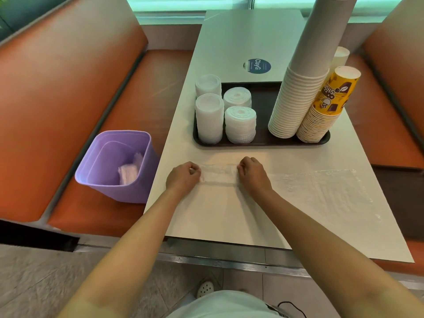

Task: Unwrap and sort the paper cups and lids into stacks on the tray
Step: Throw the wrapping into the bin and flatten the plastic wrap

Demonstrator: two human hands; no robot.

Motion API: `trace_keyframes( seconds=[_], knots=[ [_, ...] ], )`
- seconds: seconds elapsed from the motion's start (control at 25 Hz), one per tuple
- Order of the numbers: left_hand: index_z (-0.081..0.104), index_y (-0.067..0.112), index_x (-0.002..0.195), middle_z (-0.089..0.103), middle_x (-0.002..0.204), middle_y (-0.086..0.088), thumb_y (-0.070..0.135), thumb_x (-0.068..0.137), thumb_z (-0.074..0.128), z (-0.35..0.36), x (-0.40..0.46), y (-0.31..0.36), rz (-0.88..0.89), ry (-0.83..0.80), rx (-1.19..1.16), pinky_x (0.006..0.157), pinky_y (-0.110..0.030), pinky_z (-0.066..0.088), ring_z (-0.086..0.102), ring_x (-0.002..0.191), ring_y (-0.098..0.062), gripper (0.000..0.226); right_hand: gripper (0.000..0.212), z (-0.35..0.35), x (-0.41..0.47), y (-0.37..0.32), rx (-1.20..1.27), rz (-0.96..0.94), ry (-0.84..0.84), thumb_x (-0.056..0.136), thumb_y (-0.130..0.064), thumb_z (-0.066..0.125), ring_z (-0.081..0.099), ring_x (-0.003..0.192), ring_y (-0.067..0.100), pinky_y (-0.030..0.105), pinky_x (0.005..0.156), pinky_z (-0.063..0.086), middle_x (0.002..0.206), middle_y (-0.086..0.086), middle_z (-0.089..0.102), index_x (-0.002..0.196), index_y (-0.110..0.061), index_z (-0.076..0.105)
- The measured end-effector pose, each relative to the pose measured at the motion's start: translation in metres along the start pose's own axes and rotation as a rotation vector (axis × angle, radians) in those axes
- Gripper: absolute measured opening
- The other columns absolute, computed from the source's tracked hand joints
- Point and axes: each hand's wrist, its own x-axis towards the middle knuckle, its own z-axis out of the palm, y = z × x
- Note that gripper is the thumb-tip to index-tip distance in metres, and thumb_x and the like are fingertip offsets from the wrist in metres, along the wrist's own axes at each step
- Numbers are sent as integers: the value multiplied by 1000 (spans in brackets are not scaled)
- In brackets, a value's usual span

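Note:
A dark tray (pixel 263 140) stands mid-table. On its left side are several stacks of white lids (pixel 210 118). On its right side stand a tall stack of white paper cups (pixel 298 97) and a shorter stack of yellow printed cups (pixel 325 111), both upside down. In front of the tray, my left hand (pixel 183 176) and my right hand (pixel 252 174) each pinch one end of a folded strip of clear plastic wrap (pixel 218 174) lying on the table. A second sheet of clear wrap (pixel 321 191) lies flat to the right.
A purple bin (pixel 117 166) with crumpled wrap inside sits on the orange bench (pixel 68 111) left of the white table (pixel 229 216). A round blue sticker (pixel 257 65) is on the tabletop behind the tray. Another orange bench runs along the right.

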Motion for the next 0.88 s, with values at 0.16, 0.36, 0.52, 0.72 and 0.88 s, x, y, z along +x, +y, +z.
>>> trace_keyframes(
  seconds=[0.16,0.36,0.52,0.72,0.88],
  knots=[
    [60,20,109,67,102,-3,29,89,55,3,5,3,-39,29,43,76,-30,43,60,99,-26,22,26,9,-2,3,-274,48,36,97,-20,42,51,102,33,33,67,37,121,11,49,117,-9,54],
    [62,16,111,57,109,-11,13,77,67,13,-6,-2,337,323,255,79,-38,42,57,96,-31,34,26,13,-1,1,-290,86,24,97,-22,41,47,107,31,34,68,36,116,10,56,119,-13,52],
    [70,21,103,65,113,-3,34,82,49,36,-15,-1,766,184,411,91,-40,33,63,102,-23,32,25,9,2,-2,-304,116,-30,97,-21,40,48,108,32,33,70,35,116,10,57,116,-12,54],
    [49,23,135,42,144,5,60,77,23,42,-17,-9,609,-45,349,113,-44,14,32,137,-13,74,22,1,1,-14,-222,147,-147,92,-14,43,51,104,32,33,76,41,114,13,53,105,-7,59],
    [64,23,114,58,126,2,56,71,41,38,-22,-3,648,62,428,104,-55,26,50,123,-21,59,7,-7,-3,-26,203,347,-220,87,-5,43,58,72,31,32,58,51,90,11,53,87,-10,47]
  ],
)
